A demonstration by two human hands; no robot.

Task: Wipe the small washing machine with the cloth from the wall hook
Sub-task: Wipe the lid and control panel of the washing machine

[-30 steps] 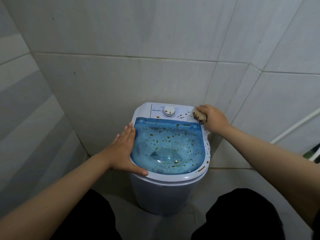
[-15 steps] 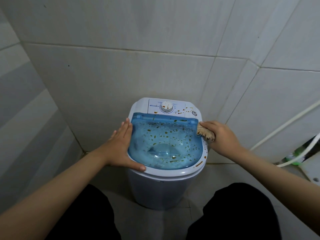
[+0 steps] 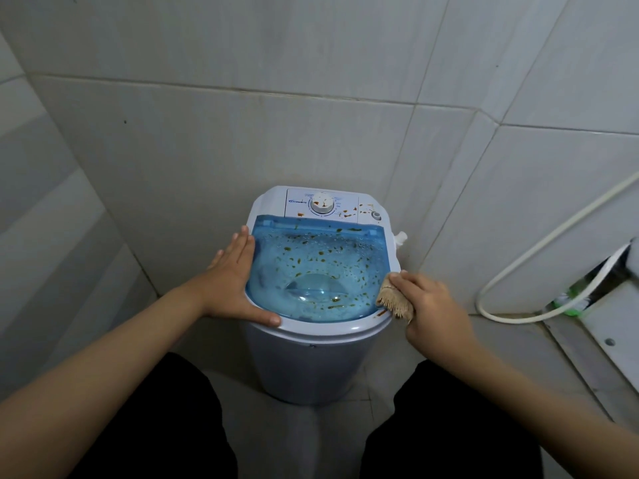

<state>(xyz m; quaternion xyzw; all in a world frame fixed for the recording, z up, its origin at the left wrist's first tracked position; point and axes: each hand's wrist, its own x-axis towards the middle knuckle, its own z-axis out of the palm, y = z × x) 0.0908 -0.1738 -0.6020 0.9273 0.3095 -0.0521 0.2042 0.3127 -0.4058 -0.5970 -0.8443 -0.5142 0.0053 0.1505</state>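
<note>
A small white washing machine [image 3: 304, 361] stands on the floor against the tiled wall. Its clear blue lid [image 3: 316, 271] is speckled with brown stains, and the white control panel with a dial [image 3: 322, 203] is stained too. My left hand [image 3: 231, 281] lies flat on the machine's left rim, fingers together, thumb along the front edge. My right hand [image 3: 434, 311] grips a bunched beige cloth [image 3: 394, 300] and presses it on the right front rim beside the lid.
Grey tiled walls close in on the left and behind. A white hose [image 3: 539, 247] curves down the right wall to the floor. A white fixture [image 3: 612, 323] and something green sit at the far right. My dark-trousered knees flank the machine.
My right hand has dragged the cloth from the control panel's right corner down along the right rim toward the front. The left hand has stayed on the left rim.
</note>
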